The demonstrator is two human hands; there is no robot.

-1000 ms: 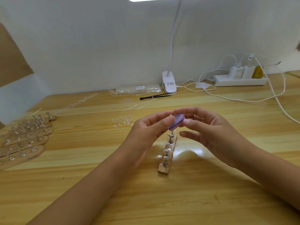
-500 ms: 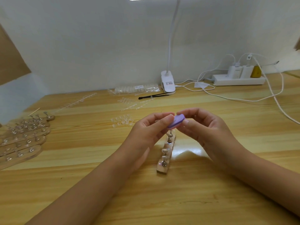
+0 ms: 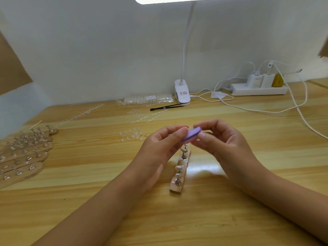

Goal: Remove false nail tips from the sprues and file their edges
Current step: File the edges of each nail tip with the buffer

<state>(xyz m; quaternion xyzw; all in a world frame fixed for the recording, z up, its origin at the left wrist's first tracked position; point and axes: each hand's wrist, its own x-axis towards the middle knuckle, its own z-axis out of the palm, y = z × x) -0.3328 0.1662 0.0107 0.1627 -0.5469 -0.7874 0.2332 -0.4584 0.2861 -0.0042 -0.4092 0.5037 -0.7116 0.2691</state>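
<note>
**Purple file held between 2 hands above the peg stand**

Both hands meet over the middle of the wooden table (image 3: 230,219). The right hand (image 3: 225,144) pinches a purple nail file (image 3: 191,134) between thumb and fingers, its flat face tilted up toward the camera. The left hand (image 3: 159,148) is curled, with thumb and forefinger pressed together against the file's left edge. Whether a nail tip sits between them cannot be told, since the file and fingertips hide that spot.

Directly below the hands, a narrow wooden stand (image 3: 179,185) lies on the table, pointing away from the person, with a row of small metal pegs rising from it.

A cluster of loose clear nail tips (image 3: 132,134) lies just left of the hands. Farther back are clear sprues (image 3: 142,118), a black tool (image 3: 166,107) and a bag of tips (image 3: 149,99) beside the white lamp clamp (image 3: 182,94). A white power strip (image 3: 259,89) with plugs and cables sits at the back right. At the far left, more wooden peg holders (image 3: 23,157) lie side by side.
</note>
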